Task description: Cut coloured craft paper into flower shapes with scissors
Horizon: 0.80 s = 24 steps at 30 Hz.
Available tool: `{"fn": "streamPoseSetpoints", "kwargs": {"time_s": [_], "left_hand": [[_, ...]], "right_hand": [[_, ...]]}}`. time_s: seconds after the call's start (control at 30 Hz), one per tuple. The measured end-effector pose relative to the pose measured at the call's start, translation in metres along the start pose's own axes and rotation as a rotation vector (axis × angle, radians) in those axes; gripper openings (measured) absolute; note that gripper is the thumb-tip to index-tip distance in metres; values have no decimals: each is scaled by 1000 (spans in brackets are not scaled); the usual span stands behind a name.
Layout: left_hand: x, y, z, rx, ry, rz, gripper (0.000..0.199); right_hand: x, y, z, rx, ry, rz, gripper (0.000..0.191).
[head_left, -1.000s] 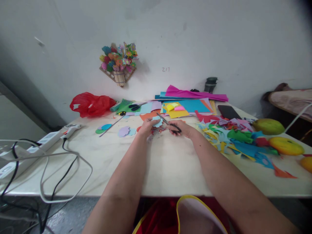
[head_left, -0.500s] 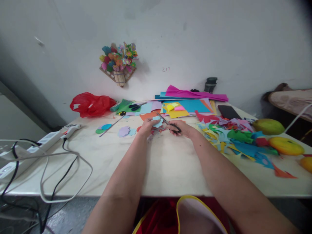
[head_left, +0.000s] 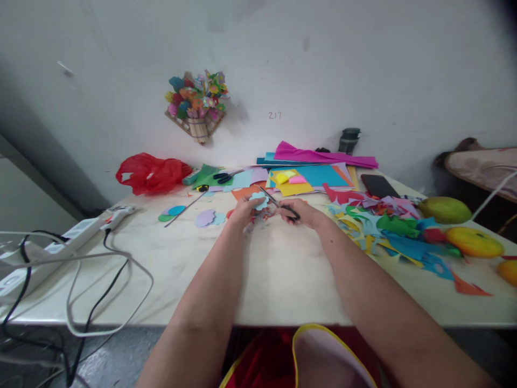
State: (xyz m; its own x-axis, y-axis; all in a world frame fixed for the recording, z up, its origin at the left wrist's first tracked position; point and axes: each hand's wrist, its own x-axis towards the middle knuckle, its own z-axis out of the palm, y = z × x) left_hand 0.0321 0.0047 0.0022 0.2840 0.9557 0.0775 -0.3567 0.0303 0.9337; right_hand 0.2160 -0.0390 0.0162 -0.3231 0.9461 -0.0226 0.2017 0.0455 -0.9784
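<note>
Near the middle of the table, my left hand (head_left: pixel 243 211) pinches a light blue paper flower (head_left: pixel 260 201) with scalloped edges. My right hand (head_left: pixel 301 211) is closed around the black handles of a pair of scissors (head_left: pixel 271 197), whose blades point up and left beside the flower's right edge. Whether the blades touch the paper cannot be made out. Small paper bits (head_left: pixel 264 216) lie beneath my hands. To the left are a lilac paper flower (head_left: pixel 205 217) and a blue paper circle (head_left: pixel 176 210) over a green one.
Coloured sheets (head_left: pixel 323 175) and magenta paper (head_left: pixel 319 154) lie at the back. Paper scraps (head_left: pixel 398 226), a phone (head_left: pixel 378 186) and yellow fruit (head_left: pixel 474 242) are on the right. A red plastic bag (head_left: pixel 153 173), black scissors (head_left: pixel 223 177) and power strips (head_left: pixel 76 231) with cables are on the left.
The light blue flower has shifted and turned slightly in my left hand, and more of its scalloped edge shows. My right hand and the scissors have hardly moved.
</note>
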Motion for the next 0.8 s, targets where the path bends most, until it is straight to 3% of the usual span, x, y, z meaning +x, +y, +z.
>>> {"fn": "streamPoseSetpoints", "kwargs": {"time_s": [0.8], "left_hand": [[2, -1, -2, 103, -78, 88, 36]], "right_hand": [[6, 11, -6, 13, -25, -14, 29]]}}
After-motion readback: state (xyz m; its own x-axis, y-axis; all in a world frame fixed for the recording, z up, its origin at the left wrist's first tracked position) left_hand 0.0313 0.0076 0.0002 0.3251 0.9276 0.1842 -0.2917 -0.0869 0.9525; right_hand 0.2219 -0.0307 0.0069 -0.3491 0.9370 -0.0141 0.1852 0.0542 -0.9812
